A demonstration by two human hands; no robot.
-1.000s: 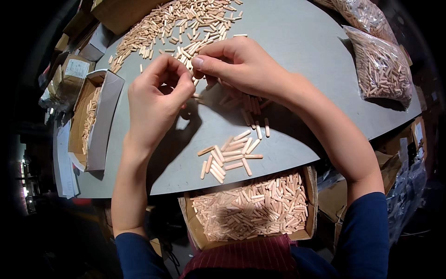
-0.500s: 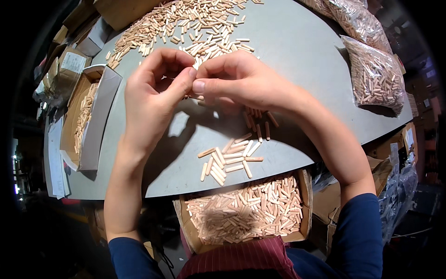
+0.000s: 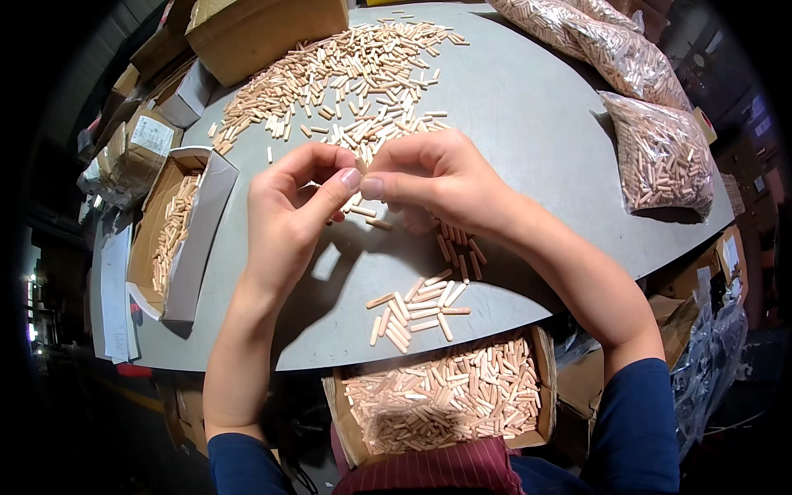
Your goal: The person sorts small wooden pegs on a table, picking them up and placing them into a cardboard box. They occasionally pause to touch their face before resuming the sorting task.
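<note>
My left hand (image 3: 289, 210) and my right hand (image 3: 450, 181) meet above the grey table (image 3: 528, 99), thumbs and forefingers pinched, tips nearly touching. Whatever lies between the fingertips is mostly hidden. Beyond them spreads a big pile of short wooden dowels (image 3: 330, 70), reaching under my hands. Nearer to me, a small group of loose dowels (image 3: 425, 309) lies by the table's front edge. Several darker-looking dowels (image 3: 462, 252) rest in the shadow under my right wrist.
An open cardboard box full of dowels (image 3: 445, 396) stands below the table edge, against me. At left is a long white box (image 3: 202, 239) with some dowels in it. Clear bags of dowels (image 3: 664, 157) lie at the far right. A brown carton (image 3: 264, 37) stands behind the pile.
The whole view has shifted, so the table and boxes appear lower and slightly right. Both hands stay pinched together at about the same spot over the table.
</note>
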